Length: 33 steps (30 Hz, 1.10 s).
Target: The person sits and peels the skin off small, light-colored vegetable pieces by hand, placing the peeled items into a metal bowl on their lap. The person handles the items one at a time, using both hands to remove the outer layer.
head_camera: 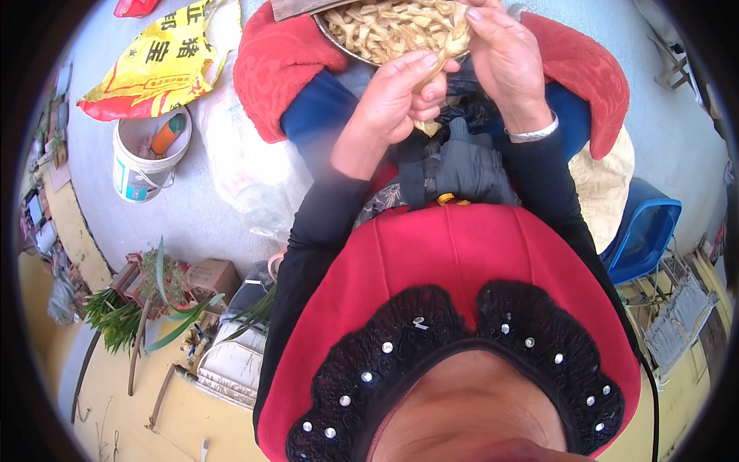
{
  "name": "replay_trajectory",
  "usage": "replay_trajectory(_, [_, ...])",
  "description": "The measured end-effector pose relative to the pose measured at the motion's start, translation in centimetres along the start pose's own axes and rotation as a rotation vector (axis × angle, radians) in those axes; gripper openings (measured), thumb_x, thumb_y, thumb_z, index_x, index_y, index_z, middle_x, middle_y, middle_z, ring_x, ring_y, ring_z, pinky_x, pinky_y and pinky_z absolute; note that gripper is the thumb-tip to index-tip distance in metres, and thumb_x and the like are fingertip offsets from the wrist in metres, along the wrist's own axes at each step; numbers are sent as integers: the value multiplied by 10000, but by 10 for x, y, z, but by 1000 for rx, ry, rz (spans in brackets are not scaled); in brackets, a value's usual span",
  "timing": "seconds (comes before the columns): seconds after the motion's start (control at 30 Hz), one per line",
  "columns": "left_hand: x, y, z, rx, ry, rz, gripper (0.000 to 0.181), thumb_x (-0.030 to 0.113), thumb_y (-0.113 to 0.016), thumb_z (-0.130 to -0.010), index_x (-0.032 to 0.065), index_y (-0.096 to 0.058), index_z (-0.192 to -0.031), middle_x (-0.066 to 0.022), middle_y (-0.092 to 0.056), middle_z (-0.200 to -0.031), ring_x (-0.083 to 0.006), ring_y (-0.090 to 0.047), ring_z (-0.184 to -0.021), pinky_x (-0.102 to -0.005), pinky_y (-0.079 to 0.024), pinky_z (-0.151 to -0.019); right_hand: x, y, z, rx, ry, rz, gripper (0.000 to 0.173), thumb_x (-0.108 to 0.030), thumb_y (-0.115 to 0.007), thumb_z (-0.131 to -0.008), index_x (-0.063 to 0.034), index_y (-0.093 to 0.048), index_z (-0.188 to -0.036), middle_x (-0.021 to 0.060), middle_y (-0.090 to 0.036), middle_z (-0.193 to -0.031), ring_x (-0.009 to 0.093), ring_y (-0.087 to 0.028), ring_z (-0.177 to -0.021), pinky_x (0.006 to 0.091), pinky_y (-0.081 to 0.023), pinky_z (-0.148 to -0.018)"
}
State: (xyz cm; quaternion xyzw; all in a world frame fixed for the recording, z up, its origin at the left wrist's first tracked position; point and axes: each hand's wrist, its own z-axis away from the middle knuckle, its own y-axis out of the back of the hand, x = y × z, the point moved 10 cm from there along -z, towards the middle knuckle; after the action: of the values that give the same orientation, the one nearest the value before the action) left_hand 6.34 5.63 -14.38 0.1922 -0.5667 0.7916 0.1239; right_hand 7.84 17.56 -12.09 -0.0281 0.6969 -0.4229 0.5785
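A pale yellow strip of dried plant material [456, 40], perhaps corn husk, runs twisted between my two hands. My left hand [398, 92] pinches its lower part with thumb and curled fingers. At its upper part, my right hand [505, 55] grips with the thumb and fingertips; a silver bangle [537, 131] circles that wrist. Just beyond the hands, a round metal basin [335, 40] sits between my knees, heaped with similar twisted pale pieces [387, 29]. A loose end of the material [427, 127] shows below my left hand.
A wooden board [300, 8] lies at the basin's far left. Left are a yellow printed sack [161, 63], a white bucket [147, 159] holding an orange-and-green item, and clear plastic sheeting [254, 161]. A blue plastic stool or bin [641, 228] stands right. Potted plants [115, 315] are behind left.
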Motion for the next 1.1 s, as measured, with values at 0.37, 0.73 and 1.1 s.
replay_trajectory(0.37, [71, -44, 41, 407, -983, -1921, 129, 134, -679, -875, 77, -673, -990, -82, -659, -800, -294, -652, -706, -345, -519, -593, -27, -20, 0, -285, -70, 780, 266, -175, -545, -996, 7, -606, -1180, 70, -626, -1093, 103, -576, -1014, 263, -490, -852])
replay_trajectory(0.73, [74, -14, 13, 95, -529, -1456, 128, 133, -618, -943, 21, -665, -983, -31, -617, -758, -166, -602, -687, -302, -479, -610, -44, -51, 25, -587, 268, 1373, 97, -73, -637, -897, 18, -642, -866, 178, -600, -710, 292, -625, -623, 364, -483, -600])
replay_trajectory(1.1, [76, -18, -1, 71, -395, -1306, 135, 126, -580, -953, 24, -659, -913, 2, -587, -734, -77, -533, -646, -248, -441, -570, -52, -103, 18, -704, 386, 1491, 225, -193, -671, -858, -31, -661, -1014, 186, -659, -901, 386, -633, -818, 431, -510, -715])
